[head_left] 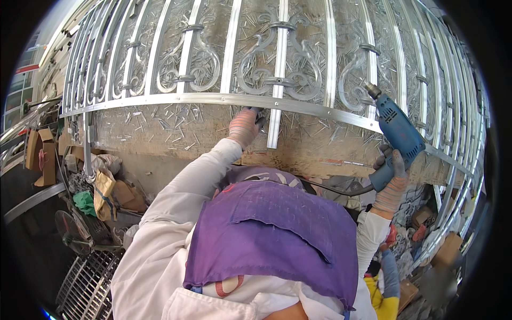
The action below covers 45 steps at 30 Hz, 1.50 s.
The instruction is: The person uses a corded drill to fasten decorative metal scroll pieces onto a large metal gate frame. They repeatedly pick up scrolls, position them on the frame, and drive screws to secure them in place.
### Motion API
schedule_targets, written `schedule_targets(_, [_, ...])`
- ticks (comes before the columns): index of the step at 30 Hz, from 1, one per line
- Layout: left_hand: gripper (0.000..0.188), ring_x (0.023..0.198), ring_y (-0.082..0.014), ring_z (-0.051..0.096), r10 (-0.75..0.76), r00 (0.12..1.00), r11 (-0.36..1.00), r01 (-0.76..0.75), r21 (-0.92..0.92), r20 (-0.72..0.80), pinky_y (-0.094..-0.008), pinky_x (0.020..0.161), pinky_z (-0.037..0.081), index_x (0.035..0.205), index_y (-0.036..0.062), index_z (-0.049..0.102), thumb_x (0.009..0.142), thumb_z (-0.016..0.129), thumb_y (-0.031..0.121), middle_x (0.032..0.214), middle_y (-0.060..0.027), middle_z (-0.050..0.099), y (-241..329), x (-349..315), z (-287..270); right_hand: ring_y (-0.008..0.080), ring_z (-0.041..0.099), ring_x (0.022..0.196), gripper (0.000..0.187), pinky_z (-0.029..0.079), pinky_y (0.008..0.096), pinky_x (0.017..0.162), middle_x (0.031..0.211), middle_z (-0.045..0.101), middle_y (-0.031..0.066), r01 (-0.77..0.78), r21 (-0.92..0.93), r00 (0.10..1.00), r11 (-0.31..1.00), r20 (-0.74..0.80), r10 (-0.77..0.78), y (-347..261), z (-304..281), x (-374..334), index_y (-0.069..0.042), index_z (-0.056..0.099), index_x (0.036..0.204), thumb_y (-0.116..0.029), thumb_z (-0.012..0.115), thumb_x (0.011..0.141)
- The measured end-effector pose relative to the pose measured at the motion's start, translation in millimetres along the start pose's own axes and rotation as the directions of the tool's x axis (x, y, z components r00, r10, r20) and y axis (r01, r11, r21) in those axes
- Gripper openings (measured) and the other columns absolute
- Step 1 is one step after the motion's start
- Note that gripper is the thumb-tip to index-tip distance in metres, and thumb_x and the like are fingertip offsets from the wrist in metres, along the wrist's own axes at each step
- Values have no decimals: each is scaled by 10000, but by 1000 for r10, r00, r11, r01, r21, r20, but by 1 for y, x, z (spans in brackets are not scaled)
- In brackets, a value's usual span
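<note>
In my right hand (pixel 393 169) is a blue power drill (pixel 400 128), gripped by its handle. Its chuck points up and left, over the metal railing (pixel 176 100) near a scroll ornament (pixel 349 85). A striped, dark-fingered glove covers my left hand (pixel 246 128), which is closed at the lower edge of the railing's long cross rail, left of a short bar end (pixel 274 129). Some of its fingers are hidden by the rail. Upright silver bars with grey scrolls between them run away from me across the worktable (pixel 176 125).
Thin metal scraps lie scattered over the tabletop. A dark cord (pixel 344 191) trails from the drill's handle past my apron (pixel 272 234). Cardboard boxes (pixel 47 157) and a fan (pixel 72 232) stand at the left. Lower right, a person in yellow and blue (pixel 386 288) is near piled clutter.
</note>
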<state>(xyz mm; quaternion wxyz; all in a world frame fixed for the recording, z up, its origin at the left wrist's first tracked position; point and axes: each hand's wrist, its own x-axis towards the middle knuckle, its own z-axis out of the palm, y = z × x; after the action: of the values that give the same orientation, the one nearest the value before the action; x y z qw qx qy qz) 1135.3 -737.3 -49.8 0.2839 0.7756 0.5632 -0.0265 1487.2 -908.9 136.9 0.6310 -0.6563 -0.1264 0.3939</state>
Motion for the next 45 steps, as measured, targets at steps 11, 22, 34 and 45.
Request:
schedule_targets(11, [282,1002,-375,682,-222,969,975,219,-41,-109,-481,862,550,1076,106,708,877,754,300,1160,-180,682,11,-16,1,171,675,625,504,565,299,529,940,723,144,18,-90,996,996,94,-9,-7,2,16,11,646,1190,-305,829,843])
schedule_targets(22, [183,759,-253,722,-99,902,942,-52,-333,-420,-365,718,573,1038,36,679,921,728,168,861,-144,738,75,-13,-81,168,646,628,544,526,294,546,931,719,129,-20,-104,983,994,181,38,-3,-21,52,5,642,1173,-384,821,839])
schedule_targets(34, [183,941,-412,684,65,970,960,3,279,-234,-484,826,550,1026,100,718,891,732,224,968,-191,712,97,49,-97,162,658,621,505,552,289,554,924,733,125,-83,-45,969,996,230,91,1,-56,62,-21,625,1192,-305,840,834])
schedule_targets(45, [189,1006,-375,704,-179,979,886,204,417,-99,-476,883,560,1038,75,717,933,667,223,1018,-182,733,120,69,-87,163,649,626,510,543,300,545,921,716,121,-150,-52,937,987,311,158,-1,-66,88,-3,618,1180,-307,827,828])
